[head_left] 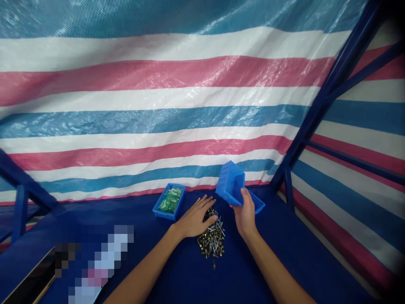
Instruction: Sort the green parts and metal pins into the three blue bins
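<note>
A heap of small metal pins with silvery shanks and brass-coloured heads (212, 245) lies on the blue table surface. My left hand (194, 217) rests at the heap's upper left edge, palm down, fingers spread, covering some of the pins. In my right hand (246, 215) is a blue plastic bin (229, 185), gripped by its side and tilted, its opening turned toward the right. Past my right fingers another blue plastic edge (258, 203) shows; whether it belongs to a second bin I cannot tell.
Left of the heap stands a blue bin (157, 212) holding green and clear small pieces (171, 199). A dark flat device (30, 278) and a blurred-out pale item (104, 261) lie at the front left. Striped sheeting (158, 76) and blue frame posts (311, 126) enclose the table.
</note>
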Demonstrator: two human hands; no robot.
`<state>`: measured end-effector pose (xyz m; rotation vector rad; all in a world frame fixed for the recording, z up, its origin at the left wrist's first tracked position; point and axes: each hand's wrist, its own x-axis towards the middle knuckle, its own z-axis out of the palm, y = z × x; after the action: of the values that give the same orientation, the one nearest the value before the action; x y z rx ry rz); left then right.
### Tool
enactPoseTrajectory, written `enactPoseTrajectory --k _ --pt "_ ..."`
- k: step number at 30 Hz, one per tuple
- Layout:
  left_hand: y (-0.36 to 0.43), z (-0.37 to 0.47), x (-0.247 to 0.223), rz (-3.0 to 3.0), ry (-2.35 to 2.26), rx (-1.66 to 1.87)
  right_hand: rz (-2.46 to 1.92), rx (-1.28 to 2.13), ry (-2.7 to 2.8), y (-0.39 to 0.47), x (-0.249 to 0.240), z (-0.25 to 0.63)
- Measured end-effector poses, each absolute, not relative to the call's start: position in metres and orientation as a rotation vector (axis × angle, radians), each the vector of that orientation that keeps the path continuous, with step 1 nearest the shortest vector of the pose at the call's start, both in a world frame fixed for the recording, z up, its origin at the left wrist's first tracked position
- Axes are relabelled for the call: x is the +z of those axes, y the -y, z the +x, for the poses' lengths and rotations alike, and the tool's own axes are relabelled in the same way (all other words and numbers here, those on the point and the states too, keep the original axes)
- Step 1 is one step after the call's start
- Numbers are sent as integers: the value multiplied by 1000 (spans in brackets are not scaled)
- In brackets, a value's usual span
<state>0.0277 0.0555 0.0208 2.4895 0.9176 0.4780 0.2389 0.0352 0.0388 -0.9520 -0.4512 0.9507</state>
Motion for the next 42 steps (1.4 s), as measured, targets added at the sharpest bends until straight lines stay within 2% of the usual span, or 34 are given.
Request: enactPoseTrajectory --k 42 --pt "-23 31 27 2528 -707 462 -1053 902 488 -41 11 239"
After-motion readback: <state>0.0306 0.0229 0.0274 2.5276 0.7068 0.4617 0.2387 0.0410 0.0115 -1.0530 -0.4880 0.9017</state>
